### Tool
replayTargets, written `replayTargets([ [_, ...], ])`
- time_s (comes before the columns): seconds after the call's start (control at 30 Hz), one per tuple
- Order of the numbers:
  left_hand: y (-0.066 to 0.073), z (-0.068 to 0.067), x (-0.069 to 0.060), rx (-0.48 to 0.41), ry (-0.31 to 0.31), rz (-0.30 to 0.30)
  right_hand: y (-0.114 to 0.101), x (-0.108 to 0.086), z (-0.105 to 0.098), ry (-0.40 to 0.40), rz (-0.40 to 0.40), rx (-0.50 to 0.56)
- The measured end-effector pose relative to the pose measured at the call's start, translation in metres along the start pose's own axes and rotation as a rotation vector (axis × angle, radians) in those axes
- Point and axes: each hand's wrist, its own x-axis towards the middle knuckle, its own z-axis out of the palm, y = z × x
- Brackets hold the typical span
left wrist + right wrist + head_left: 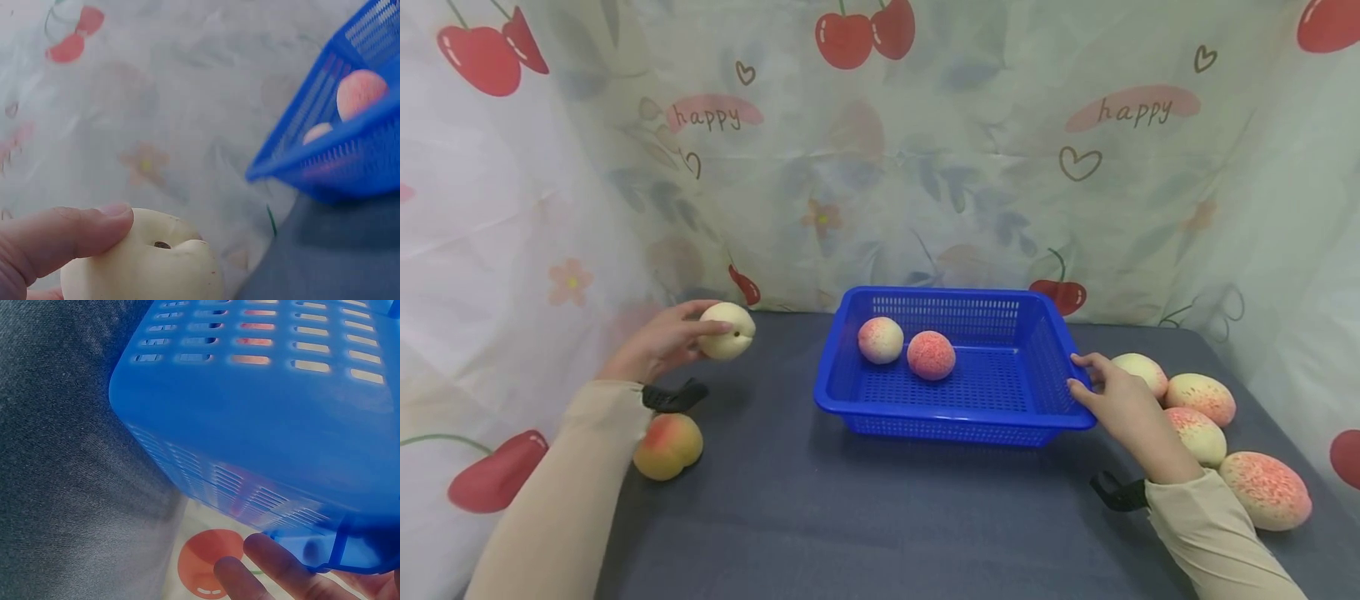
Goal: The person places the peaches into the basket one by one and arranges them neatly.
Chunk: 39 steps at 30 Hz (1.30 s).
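My left hand pinches a pale cream peach above the left part of the table, thumb across its top beside the stem hollow. The same peach fills the lower part of the left wrist view. To its right stands a blue plastic basket with slotted walls. Inside it lie a cream-and-pink peach and a redder pink peach. My right hand grips the basket's right rim; several fingertips show beside the rim in the right wrist view.
A yellow-orange peach sits below my left wrist. Several pink-and-cream peaches, among them a large one, lie along the right side by my right forearm. A dark cloth covers the table; a printed curtain hangs behind and at both sides.
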Motion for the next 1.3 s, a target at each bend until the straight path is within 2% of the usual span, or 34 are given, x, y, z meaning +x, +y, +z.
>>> replayTargets([
  [0.33,0.042,0.034,0.002,-0.035,-0.043,0.069,0.000,-0.001,0.000,0.005,-0.002,0.008],
  [0.67,0.073,0.072,0.011,-0.081,-0.052,0.112,-0.001,0.000,0.000,0.003,0.002,0.012],
  [1.0,0.088,0.107,0.029,-0.091,-0.106,0.166,-0.001,0.000,0.000,-0.003,0.001,0.023],
  [1.3,0.095,0.135,0.041,-0.105,-0.149,0.160,-0.001,0.000,0.000,0.002,0.001,0.018],
])
